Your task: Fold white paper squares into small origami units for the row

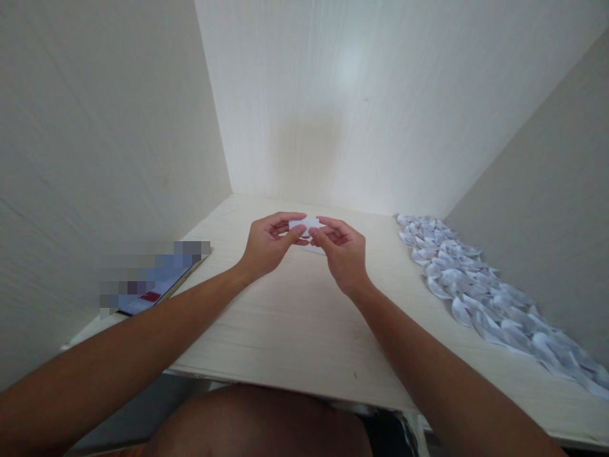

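Note:
A small white piece of paper is pinched between both hands, raised a little over the tabletop. My left hand grips its left side, thumb in front and fingers behind. On the other side my right hand holds it the same way, the two thumbs nearly meeting at its lower edge. Just below the hands a flat white piece shows in part; whether it lies on the table or belongs to the held paper I cannot tell.
The pale table sits between close walls on three sides. Along the right wall runs a long heap of overlapping folded white paper pieces. A phone-like flat object, partly blurred out, lies by the left wall. My legs are under the front edge.

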`<state>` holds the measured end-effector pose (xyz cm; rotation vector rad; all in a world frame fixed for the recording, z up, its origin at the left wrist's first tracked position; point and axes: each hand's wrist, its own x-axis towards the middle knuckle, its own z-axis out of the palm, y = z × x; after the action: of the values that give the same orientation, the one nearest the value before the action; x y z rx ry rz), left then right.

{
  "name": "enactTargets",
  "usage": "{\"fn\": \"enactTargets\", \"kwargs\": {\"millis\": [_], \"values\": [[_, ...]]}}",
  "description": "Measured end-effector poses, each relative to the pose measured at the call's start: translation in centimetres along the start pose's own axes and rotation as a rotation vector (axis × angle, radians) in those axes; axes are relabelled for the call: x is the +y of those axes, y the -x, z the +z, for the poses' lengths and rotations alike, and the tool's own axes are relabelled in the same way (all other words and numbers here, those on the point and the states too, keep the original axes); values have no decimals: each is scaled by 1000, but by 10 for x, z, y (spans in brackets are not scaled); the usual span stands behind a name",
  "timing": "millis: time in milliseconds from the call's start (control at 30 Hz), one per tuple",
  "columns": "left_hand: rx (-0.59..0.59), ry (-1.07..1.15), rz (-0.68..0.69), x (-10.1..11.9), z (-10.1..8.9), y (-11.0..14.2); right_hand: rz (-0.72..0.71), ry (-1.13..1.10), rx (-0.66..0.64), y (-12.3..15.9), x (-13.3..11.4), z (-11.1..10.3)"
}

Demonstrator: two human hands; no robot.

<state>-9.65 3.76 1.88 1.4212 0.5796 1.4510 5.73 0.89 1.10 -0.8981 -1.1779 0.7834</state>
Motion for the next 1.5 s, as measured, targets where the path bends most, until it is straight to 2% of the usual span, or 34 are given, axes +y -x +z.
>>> {"fn": "enactTargets", "kwargs": {"millis": [533, 867, 1167, 1500], "values": [[46, -40, -12, -3, -1, 2, -2, 42, 92, 7, -2, 6], [26, -58, 95, -5, -2, 1, -30, 100, 91, 9, -3, 7], [30, -117, 103, -9, -4, 0, 47, 28, 85, 8, -2, 9], [28, -71, 3, -6, -3, -2, 74, 41, 80, 6, -2, 9]]}}
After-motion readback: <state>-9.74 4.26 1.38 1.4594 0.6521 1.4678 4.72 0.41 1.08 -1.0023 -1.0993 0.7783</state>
